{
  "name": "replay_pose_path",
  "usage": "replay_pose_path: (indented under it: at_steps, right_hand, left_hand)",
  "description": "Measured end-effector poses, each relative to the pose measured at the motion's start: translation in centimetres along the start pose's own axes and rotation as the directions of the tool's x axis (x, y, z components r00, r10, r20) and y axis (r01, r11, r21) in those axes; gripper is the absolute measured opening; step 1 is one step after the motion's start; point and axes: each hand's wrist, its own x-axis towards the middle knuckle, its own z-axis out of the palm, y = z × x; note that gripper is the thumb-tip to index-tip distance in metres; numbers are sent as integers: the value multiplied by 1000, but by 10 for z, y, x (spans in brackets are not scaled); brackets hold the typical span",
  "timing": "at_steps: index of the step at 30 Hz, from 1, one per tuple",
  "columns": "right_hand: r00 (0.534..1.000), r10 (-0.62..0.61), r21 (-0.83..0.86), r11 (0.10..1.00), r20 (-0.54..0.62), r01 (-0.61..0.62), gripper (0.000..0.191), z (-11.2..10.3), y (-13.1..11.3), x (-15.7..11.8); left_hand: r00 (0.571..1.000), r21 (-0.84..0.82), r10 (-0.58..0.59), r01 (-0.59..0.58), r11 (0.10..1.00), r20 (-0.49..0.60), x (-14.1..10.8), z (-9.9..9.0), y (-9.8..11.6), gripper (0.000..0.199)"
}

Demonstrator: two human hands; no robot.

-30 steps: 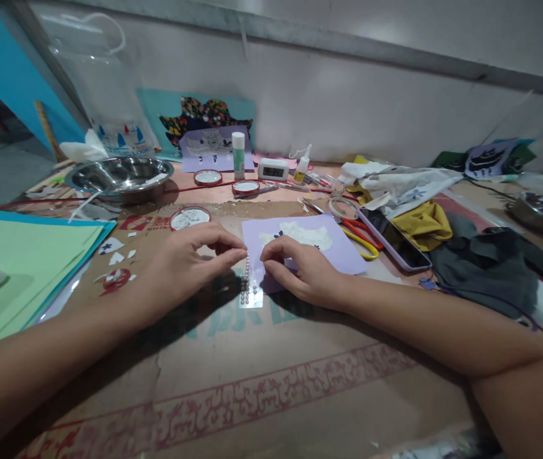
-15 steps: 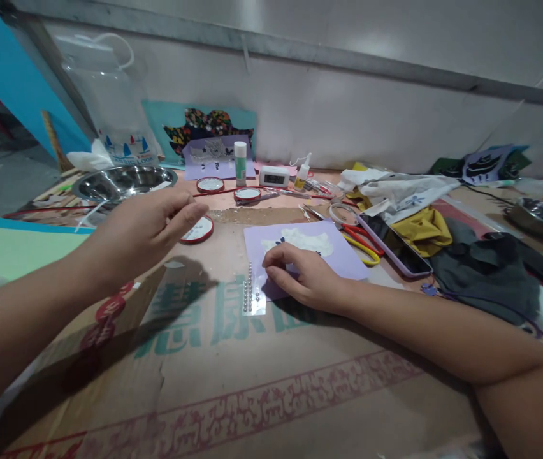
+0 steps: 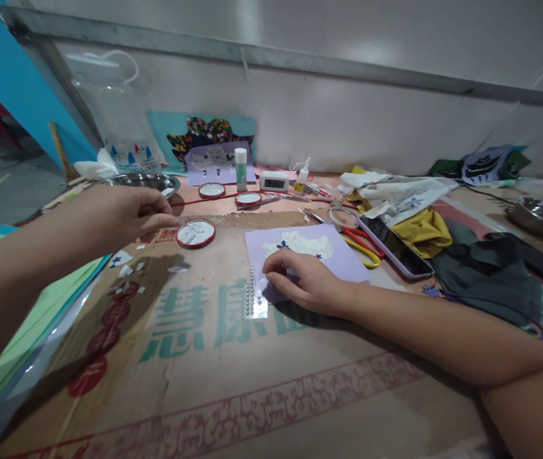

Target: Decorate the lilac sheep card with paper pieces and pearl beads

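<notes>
My left hand (image 3: 150,209) hangs in the air beside a red-rimmed round dish (image 3: 195,233) with white bits in it. Its thumb and fingers reach forward, slightly apart, and nothing shows between them. My right hand (image 3: 295,274) rests curled on the lilac sheet (image 3: 348,264), near the white cut-out shape (image 3: 312,245) with small dark blue flowers. Thumb and forefinger are bent toward each other beside the strip of silver beads (image 3: 255,305); whatever they hold, if anything, is too small to make out.
Behind stand a glue stick (image 3: 241,169), a small clock (image 3: 274,181) and a glue bottle (image 3: 303,176). To the right lie scissors (image 3: 362,248), a phone (image 3: 396,245) and cloths (image 3: 424,233). A metal bowl (image 3: 159,183) and white scraps (image 3: 125,271) are at the left.
My left hand has moved left, away from the round dish, uncovering it and the white scraps. My right hand has hardly moved. The view has shifted slightly.
</notes>
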Motion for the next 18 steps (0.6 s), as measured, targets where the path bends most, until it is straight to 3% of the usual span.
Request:
replay_pose_path:
  at_steps: [10,16,18]
  right_hand:
    - [1000,-7,5,1000,17,7,8,-1,-2,0]
    - [1000,-14,3,1000,18,14,7,-1,-2,0]
    - [1000,-16,2,1000,20,16,7,-1,-2,1]
  left_hand:
    - [998,38,66,-66,997,2,-2,4,-5,18]
    - [999,82,40,-40,996,0,-2,3,-3,26]
    - [998,40,50,-48,998,-50,-3,2,-3,25]
